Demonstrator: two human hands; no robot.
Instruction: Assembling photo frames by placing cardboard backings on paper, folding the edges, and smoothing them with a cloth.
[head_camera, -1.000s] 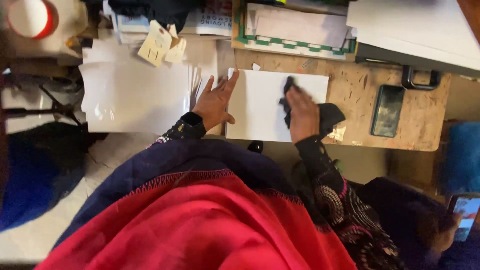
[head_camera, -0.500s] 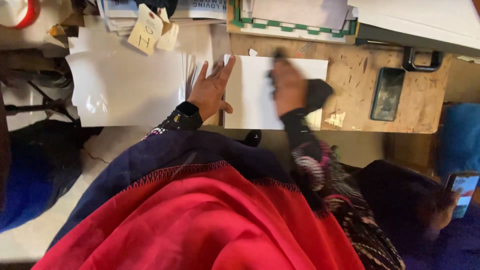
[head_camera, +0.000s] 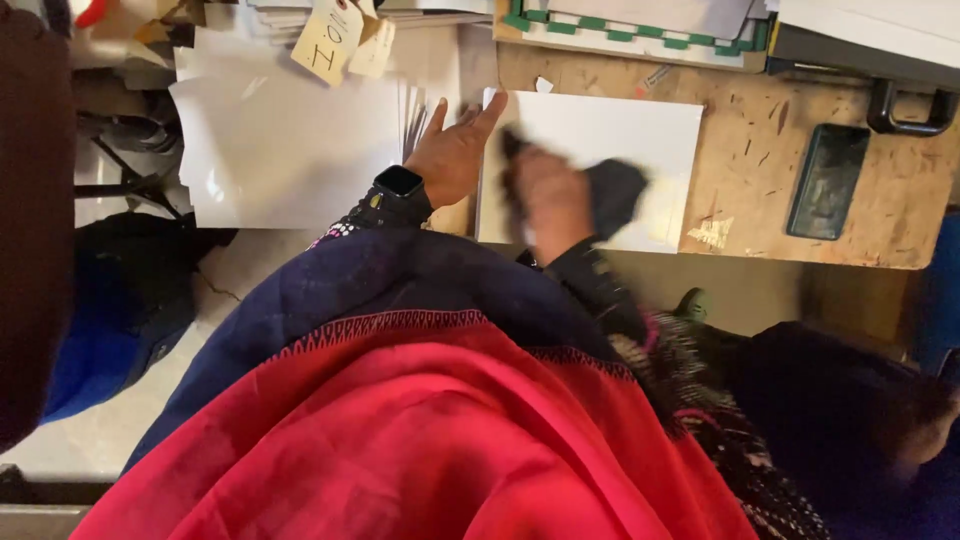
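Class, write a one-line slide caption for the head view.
Left hand steadies a white sheet on the bench while the right hand rubs it with a dark cloth.

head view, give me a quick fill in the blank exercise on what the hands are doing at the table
1. The left hand lies flat on the ____ edge of the white sheet.
2. The right hand presses a ____ cloth on the sheet.
3. A smartwatch sits on the ____ wrist.
4. The dark phone lies ____ of the sheet on the wooden table.

Missing words: left; black; left; right
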